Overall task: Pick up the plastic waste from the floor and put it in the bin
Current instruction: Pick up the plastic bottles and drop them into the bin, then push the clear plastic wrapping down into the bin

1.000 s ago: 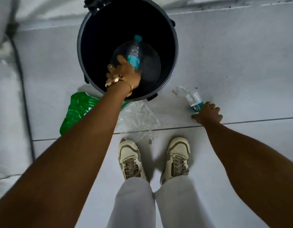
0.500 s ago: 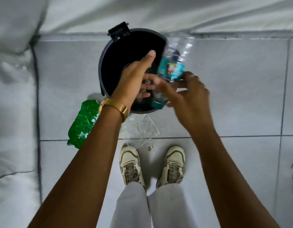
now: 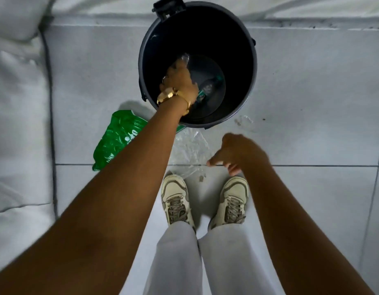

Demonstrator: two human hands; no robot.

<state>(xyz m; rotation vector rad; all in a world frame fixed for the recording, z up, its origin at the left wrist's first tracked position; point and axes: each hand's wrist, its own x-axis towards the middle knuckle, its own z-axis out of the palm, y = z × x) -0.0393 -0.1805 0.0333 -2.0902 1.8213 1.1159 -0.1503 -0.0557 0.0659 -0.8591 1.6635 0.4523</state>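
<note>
A black bin (image 3: 146, 60) stands on the white tiled floor. My left hand (image 3: 180, 84), with gold bracelets at the wrist, reaches down inside it, fingers closed around a crumpled clear plastic bottle (image 3: 183, 58). Another bottle with a teal label (image 3: 208, 88) lies on the bin's bottom. My right hand (image 3: 237, 152) hovers low in front of the bin with fingers spread and nothing in it, just right of a clear plastic bag (image 3: 188, 150) on the floor. A green plastic bag (image 3: 118, 139) lies left of the bin, partly hidden under my left forearm.
A small clear plastic scrap (image 3: 244, 120) lies right of the bin's base, and a tiny piece (image 3: 202, 178) sits between my shoes (image 3: 176, 201). White cushions (image 3: 18, 124) run along the left side. A wall base borders the floor behind the bin.
The bottle passed from my right hand to my left, which went down into the bin with it. My right hand dropped, empty, toward the clear bag on the floor.
</note>
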